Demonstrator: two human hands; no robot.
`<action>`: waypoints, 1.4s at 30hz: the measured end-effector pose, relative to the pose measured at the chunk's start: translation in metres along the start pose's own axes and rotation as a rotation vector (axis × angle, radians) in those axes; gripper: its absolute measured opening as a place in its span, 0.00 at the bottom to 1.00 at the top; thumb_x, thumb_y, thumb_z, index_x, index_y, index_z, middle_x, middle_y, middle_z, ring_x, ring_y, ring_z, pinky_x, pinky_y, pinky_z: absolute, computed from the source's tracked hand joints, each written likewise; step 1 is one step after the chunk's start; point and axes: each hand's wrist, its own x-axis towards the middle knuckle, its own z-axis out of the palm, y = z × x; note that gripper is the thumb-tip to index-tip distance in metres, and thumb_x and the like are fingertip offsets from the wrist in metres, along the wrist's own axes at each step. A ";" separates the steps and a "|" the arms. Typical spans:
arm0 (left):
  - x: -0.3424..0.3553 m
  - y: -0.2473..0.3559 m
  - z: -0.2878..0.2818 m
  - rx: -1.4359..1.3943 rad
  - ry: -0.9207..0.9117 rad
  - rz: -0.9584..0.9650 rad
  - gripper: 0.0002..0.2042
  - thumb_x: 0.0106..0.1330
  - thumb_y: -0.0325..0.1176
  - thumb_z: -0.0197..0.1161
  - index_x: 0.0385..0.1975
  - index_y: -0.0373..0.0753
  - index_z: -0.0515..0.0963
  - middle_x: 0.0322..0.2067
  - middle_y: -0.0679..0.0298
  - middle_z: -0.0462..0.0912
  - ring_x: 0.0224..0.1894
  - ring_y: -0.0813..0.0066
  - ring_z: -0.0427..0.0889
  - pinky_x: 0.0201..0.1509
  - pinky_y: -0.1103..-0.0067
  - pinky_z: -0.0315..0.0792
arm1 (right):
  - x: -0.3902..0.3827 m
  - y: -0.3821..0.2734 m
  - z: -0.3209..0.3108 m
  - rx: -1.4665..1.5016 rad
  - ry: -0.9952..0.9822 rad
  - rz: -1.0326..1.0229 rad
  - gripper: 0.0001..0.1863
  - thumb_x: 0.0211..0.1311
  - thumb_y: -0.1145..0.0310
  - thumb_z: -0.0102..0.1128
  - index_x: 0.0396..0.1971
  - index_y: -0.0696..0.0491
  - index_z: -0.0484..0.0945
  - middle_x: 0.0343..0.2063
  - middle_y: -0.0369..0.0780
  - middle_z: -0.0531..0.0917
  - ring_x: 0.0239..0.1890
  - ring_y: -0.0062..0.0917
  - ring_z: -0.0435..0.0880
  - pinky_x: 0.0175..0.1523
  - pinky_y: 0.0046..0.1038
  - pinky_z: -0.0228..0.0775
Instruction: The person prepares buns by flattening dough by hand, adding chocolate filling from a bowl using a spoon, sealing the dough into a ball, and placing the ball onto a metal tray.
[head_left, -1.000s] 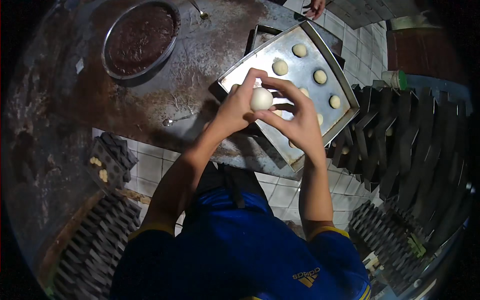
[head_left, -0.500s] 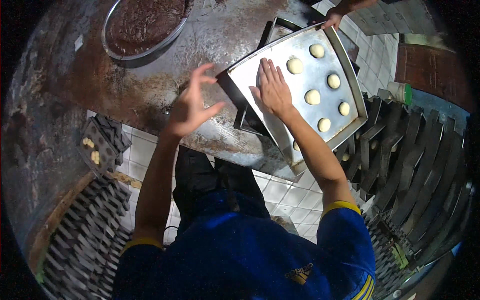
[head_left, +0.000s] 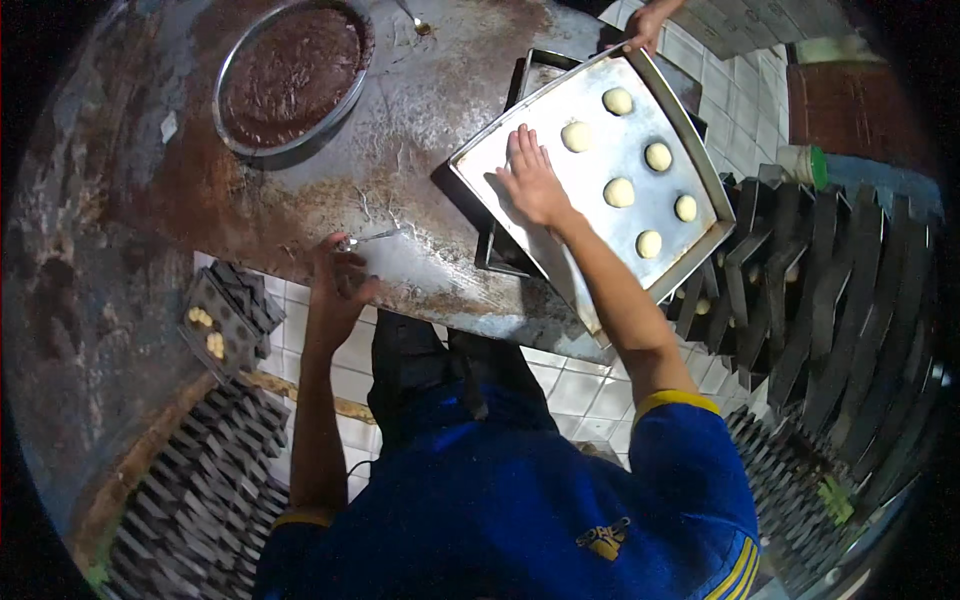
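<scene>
Six visible dough balls (head_left: 619, 192), right hand (head_left: 536, 184) over their tray (head_left: 618, 150), one bowl (head_left: 290, 147)

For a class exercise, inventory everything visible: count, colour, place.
dough balls: six visible, cream, on tray
tray: one, silver, upper right
lower pan: unclear, dark, under tray
basin: one, silver, upper left
filling: one, brown, inside
spoons: two, metallic, on table
table: one, brown, centre
cupped pan: one, grey, left
pieces: several, yellow, on cupped pan
stacked pans: many, grey, both sides
container: one, white, right
floor tiles: many, white, beneath
co-worker's hand: one, tray's far corner
shirt: one, blue, bottom
left hand: one, by spoon
right hand: one, over tray
</scene>
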 end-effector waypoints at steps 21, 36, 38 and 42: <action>-0.090 0.314 -0.042 -1.975 -0.646 0.849 0.09 0.78 0.36 0.57 0.49 0.43 0.68 0.51 0.60 0.76 0.53 0.69 0.80 0.41 0.67 0.87 | -0.164 -0.032 -0.035 0.781 -0.308 0.436 0.22 0.72 0.49 0.65 0.41 0.57 0.87 0.36 0.44 0.91 0.40 0.30 0.88 0.50 0.34 0.79; -0.069 0.303 -0.038 -1.820 -0.663 0.710 0.14 0.79 0.42 0.54 0.56 0.42 0.68 0.46 0.60 0.74 0.48 0.65 0.80 0.48 0.65 0.82 | -0.046 0.086 0.008 -0.357 0.067 0.148 0.19 0.67 0.70 0.61 0.58 0.50 0.78 0.53 0.43 0.83 0.51 0.40 0.85 0.56 0.43 0.82; -0.059 0.297 -0.038 -1.774 -0.628 0.680 0.15 0.80 0.43 0.54 0.56 0.41 0.68 0.46 0.60 0.74 0.47 0.65 0.79 0.49 0.65 0.81 | -0.036 0.089 0.013 -0.356 -0.005 0.218 0.28 0.56 0.72 0.70 0.59 0.52 0.78 0.55 0.45 0.84 0.57 0.42 0.83 0.58 0.42 0.80; -0.018 0.271 -0.027 -1.597 -0.516 0.544 0.16 0.80 0.45 0.53 0.58 0.41 0.68 0.45 0.60 0.74 0.46 0.64 0.79 0.51 0.65 0.80 | -0.040 0.105 0.011 -0.430 -0.207 0.313 0.19 0.74 0.54 0.51 0.41 0.51 0.87 0.31 0.43 0.90 0.35 0.44 0.91 0.42 0.44 0.85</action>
